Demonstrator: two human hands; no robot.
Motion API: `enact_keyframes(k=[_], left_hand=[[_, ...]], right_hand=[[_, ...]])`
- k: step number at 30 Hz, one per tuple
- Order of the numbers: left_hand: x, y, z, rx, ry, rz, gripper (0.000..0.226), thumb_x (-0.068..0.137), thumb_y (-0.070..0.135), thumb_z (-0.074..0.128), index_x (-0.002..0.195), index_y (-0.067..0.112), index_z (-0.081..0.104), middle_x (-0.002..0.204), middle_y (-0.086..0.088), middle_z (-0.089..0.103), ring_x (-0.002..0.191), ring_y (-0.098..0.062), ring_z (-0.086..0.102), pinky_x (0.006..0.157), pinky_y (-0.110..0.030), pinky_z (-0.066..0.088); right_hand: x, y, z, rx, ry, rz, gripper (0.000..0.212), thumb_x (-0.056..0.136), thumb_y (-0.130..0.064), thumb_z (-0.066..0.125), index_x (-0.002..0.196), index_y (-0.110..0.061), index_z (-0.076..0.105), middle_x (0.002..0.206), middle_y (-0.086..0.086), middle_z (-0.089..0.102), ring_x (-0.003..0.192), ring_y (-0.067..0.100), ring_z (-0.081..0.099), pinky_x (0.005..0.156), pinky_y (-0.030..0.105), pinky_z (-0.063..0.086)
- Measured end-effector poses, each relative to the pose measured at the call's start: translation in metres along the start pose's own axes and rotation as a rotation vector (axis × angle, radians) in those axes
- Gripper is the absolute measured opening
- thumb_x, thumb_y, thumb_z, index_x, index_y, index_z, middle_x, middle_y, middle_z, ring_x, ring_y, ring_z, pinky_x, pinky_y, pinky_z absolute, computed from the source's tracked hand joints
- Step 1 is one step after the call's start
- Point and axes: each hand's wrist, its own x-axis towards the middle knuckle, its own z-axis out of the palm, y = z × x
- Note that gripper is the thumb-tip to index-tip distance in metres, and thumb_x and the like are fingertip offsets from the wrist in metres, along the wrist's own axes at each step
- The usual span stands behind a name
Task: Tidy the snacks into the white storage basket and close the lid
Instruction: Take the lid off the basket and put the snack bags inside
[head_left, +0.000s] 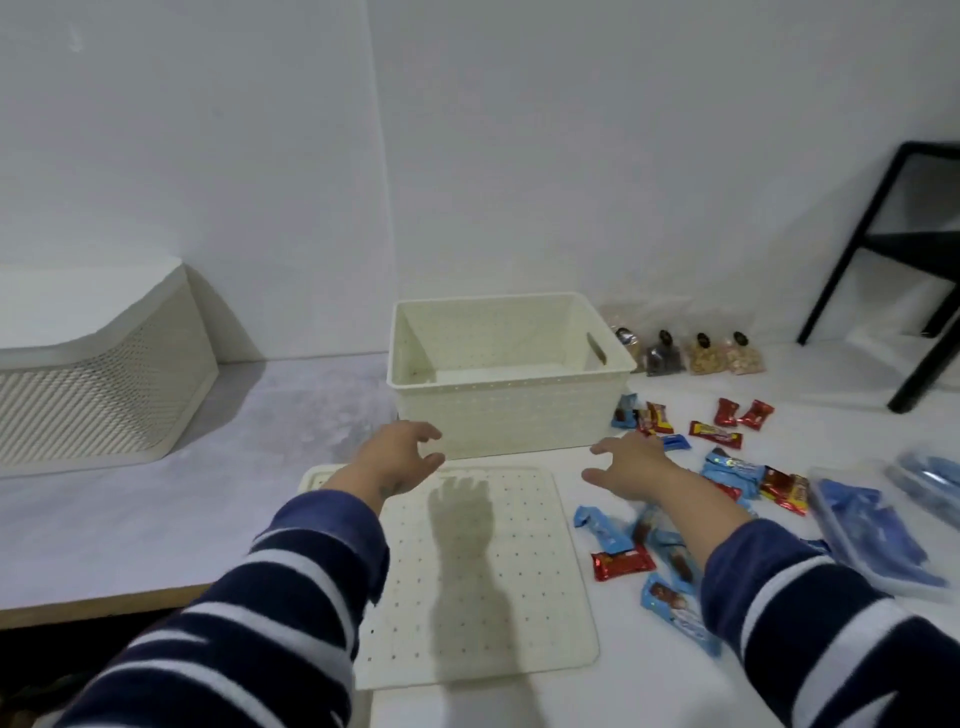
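We held our left hand (397, 457) and right hand (631, 467) open and unladen near the empty basket (506, 415), above its lid (483, 571).

Both hands (397, 457) (631, 465) forward, fingers spread.

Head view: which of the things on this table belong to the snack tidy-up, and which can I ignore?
For the job:
- white storage basket, open
- its lid, flat in front of it
- red and blue wrapped snacks
- clear snack bags beside the basket
- left hand and right hand, both empty

Just lying about:
- second basket, far left
- black chair
- clear tray, blue contents unclear
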Motion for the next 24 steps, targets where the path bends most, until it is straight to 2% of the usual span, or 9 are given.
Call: enact_keyframes(k=[3, 6, 10, 13, 18, 24], left_hand=[[0.018, 0.053, -0.010, -0.018, 0.011, 0.107, 0.040, 0.093, 0.034, 0.055, 0.131, 0.022, 0.053, 0.131, 0.001, 0.056, 0.119, -0.020, 0.053, 0.099, -0.030, 0.041], [0.040, 0.107, -0.013, -0.039, 0.038, 0.206, 0.036, 0.093, 0.032, 0.055, 0.127, 0.021, 0.056, 0.125, 0.001, 0.060, 0.113, -0.019, 0.056, 0.096, -0.030, 0.044], [0.075, 0.177, 0.001, -0.072, 0.051, 0.298, 0.032, 0.092, 0.029, 0.055, 0.122, 0.020, 0.060, 0.120, 0.001, 0.063, 0.107, -0.018, 0.059, 0.095, -0.031, 0.046], [0.111, 0.231, 0.018, -0.131, 0.062, 0.327, 0.031, 0.092, 0.027, 0.056, 0.121, 0.017, 0.062, 0.119, -0.003, 0.065, 0.106, -0.018, 0.060, 0.093, -0.026, 0.044], [0.188, 0.313, 0.059, -0.308, 0.057, 0.232, 0.034, 0.093, 0.024, 0.054, 0.126, 0.013, 0.058, 0.124, -0.005, 0.061, 0.113, -0.021, 0.056, 0.091, -0.024, 0.040], [0.280, 0.351, 0.147, -0.547, 0.088, 0.023, 0.038, 0.093, 0.025, 0.054, 0.131, 0.017, 0.050, 0.128, -0.006, 0.058, 0.113, -0.024, 0.055, 0.101, -0.037, 0.044]], right_hand=[[-0.012, 0.021, -0.035, -0.059, 0.036, -0.012, 0.054, 0.096, -0.049, 0.041, 0.143, -0.022, 0.039, 0.151, 0.008, 0.034, 0.143, 0.031, 0.019, 0.113, 0.039, 0.019], [-0.016, 0.046, -0.067, -0.090, 0.082, -0.005, 0.046, 0.098, -0.044, 0.038, 0.135, -0.018, 0.048, 0.139, 0.009, 0.047, 0.135, 0.030, 0.032, 0.104, 0.037, 0.026], [0.003, 0.094, -0.096, -0.050, 0.110, 0.014, 0.053, 0.099, -0.044, 0.039, 0.146, -0.020, 0.035, 0.155, 0.005, 0.029, 0.143, 0.027, 0.022, 0.113, 0.035, 0.020], [0.035, 0.134, -0.114, -0.038, 0.121, 0.007, 0.055, 0.098, -0.046, 0.041, 0.146, -0.020, 0.035, 0.156, 0.002, 0.029, 0.143, 0.025, 0.027, 0.115, 0.036, 0.021], [0.112, 0.204, -0.135, 0.114, 0.139, -0.031, 0.051, 0.097, -0.038, 0.046, 0.144, -0.018, 0.040, 0.154, 0.003, 0.033, 0.140, 0.024, 0.033, 0.115, 0.035, 0.028], [0.225, 0.266, -0.122, 0.382, 0.116, -0.044, 0.048, 0.095, -0.030, 0.053, 0.140, -0.020, 0.043, 0.148, 0.003, 0.042, 0.133, 0.021, 0.042, 0.109, 0.033, 0.037]])
